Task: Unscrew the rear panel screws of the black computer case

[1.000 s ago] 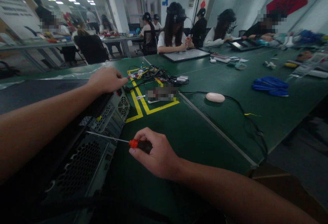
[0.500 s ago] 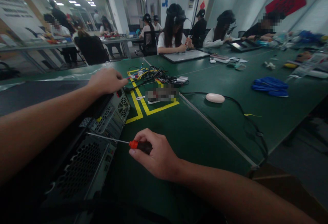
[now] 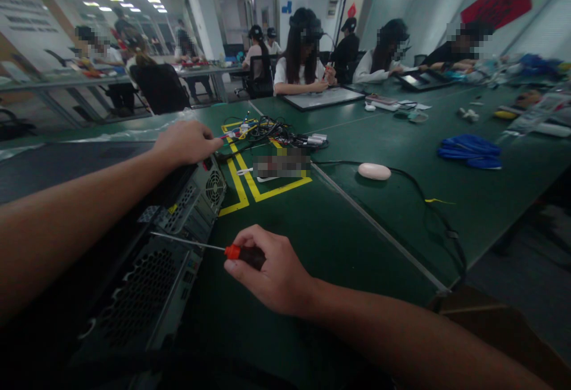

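Observation:
A computer case lies on its side on the green table, its rear panel with a fan grille facing me. My right hand is closed around the red and black handle of a screwdriver. The thin shaft points left and its tip meets the case's rear panel. My left hand rests on the far upper corner of the case, fingers curled over the edge, gripping it.
A tangle of cables lies inside yellow tape markings behind the case. A white mouse with its black cord, blue gloves and small items lie to the right. Several people sit at the far side of the table.
Both hands and the screwdriver stay almost still. People walking in the far left background have shifted position.

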### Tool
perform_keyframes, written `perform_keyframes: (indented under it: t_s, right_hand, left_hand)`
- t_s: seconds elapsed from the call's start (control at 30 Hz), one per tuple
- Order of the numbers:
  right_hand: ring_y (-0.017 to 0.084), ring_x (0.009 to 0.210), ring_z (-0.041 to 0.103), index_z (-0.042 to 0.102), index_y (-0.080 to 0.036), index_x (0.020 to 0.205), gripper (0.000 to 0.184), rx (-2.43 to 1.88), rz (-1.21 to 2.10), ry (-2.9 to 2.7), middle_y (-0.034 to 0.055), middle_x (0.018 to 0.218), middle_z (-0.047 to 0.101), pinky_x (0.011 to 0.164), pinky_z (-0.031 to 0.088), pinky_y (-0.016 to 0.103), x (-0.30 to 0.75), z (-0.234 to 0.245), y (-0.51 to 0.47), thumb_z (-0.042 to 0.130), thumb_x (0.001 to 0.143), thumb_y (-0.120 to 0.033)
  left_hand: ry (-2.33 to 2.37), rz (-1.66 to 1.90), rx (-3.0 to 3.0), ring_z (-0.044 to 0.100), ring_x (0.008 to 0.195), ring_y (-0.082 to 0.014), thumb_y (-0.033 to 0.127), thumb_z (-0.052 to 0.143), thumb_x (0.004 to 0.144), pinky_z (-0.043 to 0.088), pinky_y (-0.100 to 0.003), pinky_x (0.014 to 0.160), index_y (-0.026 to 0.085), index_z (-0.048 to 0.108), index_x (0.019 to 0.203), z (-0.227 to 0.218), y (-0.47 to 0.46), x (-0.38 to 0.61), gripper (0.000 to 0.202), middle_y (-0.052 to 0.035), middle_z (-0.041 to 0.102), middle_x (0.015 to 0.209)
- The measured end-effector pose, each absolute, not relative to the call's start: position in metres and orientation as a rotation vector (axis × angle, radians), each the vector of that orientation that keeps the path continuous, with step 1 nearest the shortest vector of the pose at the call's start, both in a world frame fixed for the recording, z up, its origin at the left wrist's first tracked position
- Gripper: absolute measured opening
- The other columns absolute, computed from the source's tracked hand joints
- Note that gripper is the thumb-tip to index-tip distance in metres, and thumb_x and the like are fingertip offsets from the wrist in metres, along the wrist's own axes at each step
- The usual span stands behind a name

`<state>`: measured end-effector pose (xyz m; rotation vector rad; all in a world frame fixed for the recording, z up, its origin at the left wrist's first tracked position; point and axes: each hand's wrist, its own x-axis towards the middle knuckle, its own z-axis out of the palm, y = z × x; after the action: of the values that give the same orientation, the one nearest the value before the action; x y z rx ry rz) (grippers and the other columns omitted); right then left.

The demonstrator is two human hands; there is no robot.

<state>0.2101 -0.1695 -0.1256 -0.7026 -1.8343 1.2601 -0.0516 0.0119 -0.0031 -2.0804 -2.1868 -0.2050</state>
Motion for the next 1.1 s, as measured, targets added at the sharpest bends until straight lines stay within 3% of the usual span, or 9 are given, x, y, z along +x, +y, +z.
perform_keyframes:
  t_s: [0.43,0.63,0.8,1.1]
  right_hand:
    - [0.022,0.090,0.075,0.080,-0.023,0.108,0.026,-0.715,1.100,-1.934,0.0054,0.100,0.082,0.091,0.062,0.038,0.2120,-0.1260,-0.1680,0.076,0.115,-0.047]
    - [0.019,0.077,0.069,0.069,-0.026,0.119,0.043,-0.767,1.185,-1.885,-0.0027,0.091,0.076,0.077,0.059,0.034,0.2126,-0.1259,-0.1691,0.096,0.096,-0.051]
    - [0.019,0.080,0.070,0.065,-0.027,0.109,0.024,-0.756,1.140,-1.918,-0.0006,0.095,0.077,0.082,0.061,0.035,0.2122,-0.1230,-0.1693,0.085,0.102,-0.038]
    - [0.020,0.081,0.071,0.065,-0.027,0.109,0.022,-0.748,1.130,-1.918,-0.0004,0.095,0.078,0.086,0.065,0.037,0.2115,-0.1251,-0.1686,0.085,0.102,-0.035]
  left_hand:
    - [-2.168,-0.227,-2.096,0.082,0.122,-0.0517,0.076,0.059,0.097,0.066,-0.059,0.099,0.026,0.101,0.125,-0.0076,0.0170,-0.0581,0.071,-0.0242,0.092,0.126]
    - [-2.186,-0.248,-2.089,0.081,0.121,-0.0521,0.074,0.065,0.094,0.066,-0.061,0.100,0.029,0.101,0.126,-0.0058,0.0143,-0.0552,0.066,-0.0223,0.093,0.118]
    - [-2.188,-0.227,-2.064,0.082,0.123,-0.0514,0.073,0.065,0.094,0.067,-0.058,0.100,0.029,0.102,0.126,-0.0058,0.0150,-0.0549,0.066,-0.0198,0.093,0.118]
    - [-2.179,-0.258,-2.096,0.082,0.122,-0.0527,0.076,0.063,0.095,0.066,-0.061,0.101,0.027,0.102,0.125,-0.0065,0.0143,-0.0550,0.070,-0.0238,0.092,0.122]
